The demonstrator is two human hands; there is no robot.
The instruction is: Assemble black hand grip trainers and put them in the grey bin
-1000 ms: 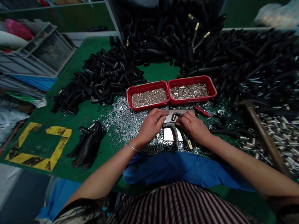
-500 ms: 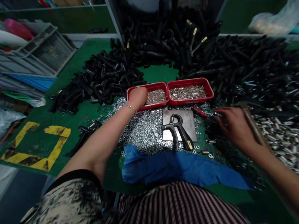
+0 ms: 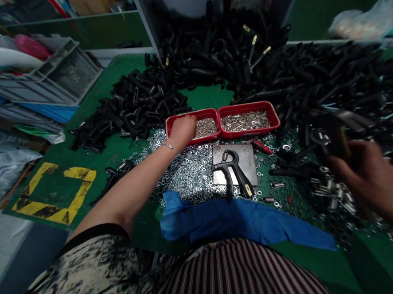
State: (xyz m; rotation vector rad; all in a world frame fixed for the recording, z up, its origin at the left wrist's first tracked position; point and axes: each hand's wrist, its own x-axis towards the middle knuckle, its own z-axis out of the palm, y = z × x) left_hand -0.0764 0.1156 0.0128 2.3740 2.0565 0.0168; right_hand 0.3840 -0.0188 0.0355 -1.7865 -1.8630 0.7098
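Note:
My left hand (image 3: 182,128) reaches into the left red tray (image 3: 173,121) of small silvery parts, its fingers curled down among them; what they hold is hidden. My right hand (image 3: 366,174) is out to the right, blurred by motion, closed round the brown handle of a hammer (image 3: 338,131) raised above the metal pieces. Between the hands a black hand-grip tool (image 3: 233,173) lies on a small steel plate (image 3: 246,155), untouched.
A second red tray (image 3: 274,115) of metal fittings sits beside the first. Loose washers (image 3: 187,169) cover the green table (image 3: 116,147). Piles of black handles (image 3: 137,102) ring the back and right. A blue cloth (image 3: 234,220) lies at the near edge, a grey crate (image 3: 62,71) at left.
Both hands left the hand-grip tool on the plate. The left went forward into the left red tray; the right swung out right, took the hammer and lifted it.

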